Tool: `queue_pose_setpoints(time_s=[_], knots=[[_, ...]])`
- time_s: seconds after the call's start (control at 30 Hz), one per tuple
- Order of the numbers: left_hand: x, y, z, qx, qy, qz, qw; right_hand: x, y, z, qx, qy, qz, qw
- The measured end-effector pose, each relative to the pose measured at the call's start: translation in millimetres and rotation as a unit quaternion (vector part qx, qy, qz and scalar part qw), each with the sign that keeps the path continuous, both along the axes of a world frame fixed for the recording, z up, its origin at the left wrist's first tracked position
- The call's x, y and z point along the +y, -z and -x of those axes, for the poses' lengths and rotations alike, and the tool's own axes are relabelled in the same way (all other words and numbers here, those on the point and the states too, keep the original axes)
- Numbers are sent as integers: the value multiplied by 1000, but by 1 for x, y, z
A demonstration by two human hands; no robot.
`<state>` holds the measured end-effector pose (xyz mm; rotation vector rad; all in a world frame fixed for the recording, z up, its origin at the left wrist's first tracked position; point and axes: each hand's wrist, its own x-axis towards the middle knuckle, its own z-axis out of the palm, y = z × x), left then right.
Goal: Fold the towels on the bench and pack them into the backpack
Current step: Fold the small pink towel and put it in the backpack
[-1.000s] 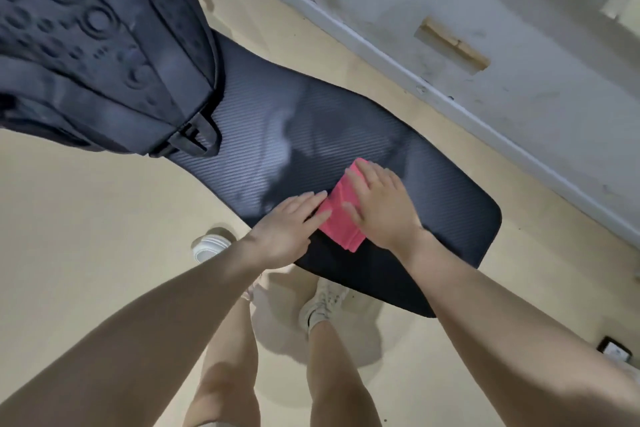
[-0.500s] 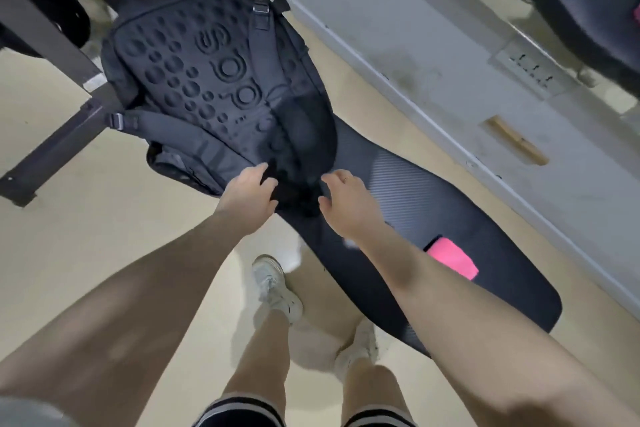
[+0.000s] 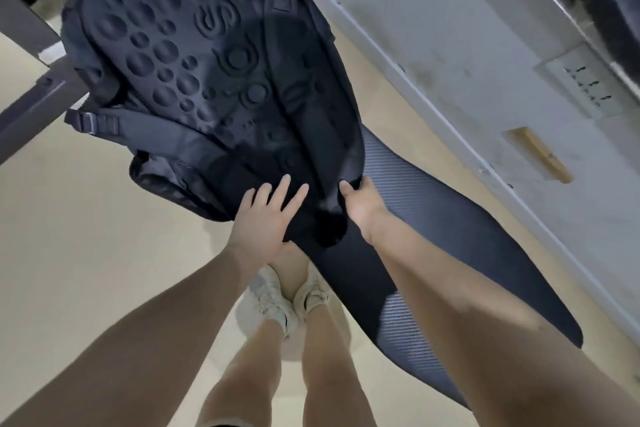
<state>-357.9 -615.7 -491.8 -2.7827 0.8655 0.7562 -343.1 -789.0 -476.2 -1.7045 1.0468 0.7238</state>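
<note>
Our left hand rests flat with straight fingers on the dark navy fabric backpack with embossed circles, and our right hand grips its edge at 3 o'clock. We think the backpack may slide off the black ribbed padded bench toward 9 o'clock, because much of it overhangs.

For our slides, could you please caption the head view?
Left hand flat on the dark backpack while the right hand grips its edge, on the ribbed bench.

Backpack: navy, embossed circles. Bench pad: dark, fine ribbed weave. Sneakers: white. Floor: beige.
</note>
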Motion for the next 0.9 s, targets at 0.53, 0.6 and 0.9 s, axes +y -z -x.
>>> queue_pose_setpoints(time_s=[0.53, 0.6, 0.9], knots=[[-7, -144, -46, -13, -56, 161, 985, -29, -118, -40, -223, -62, -43, 972], [1, -158, -60, -50, -57, 174, 982, -31, -135, -56, -225, -131, -17, 965], [53, -182, -130, -175, -69, 171, 967, 2, -150, -103, -310, -281, -7, 908]])
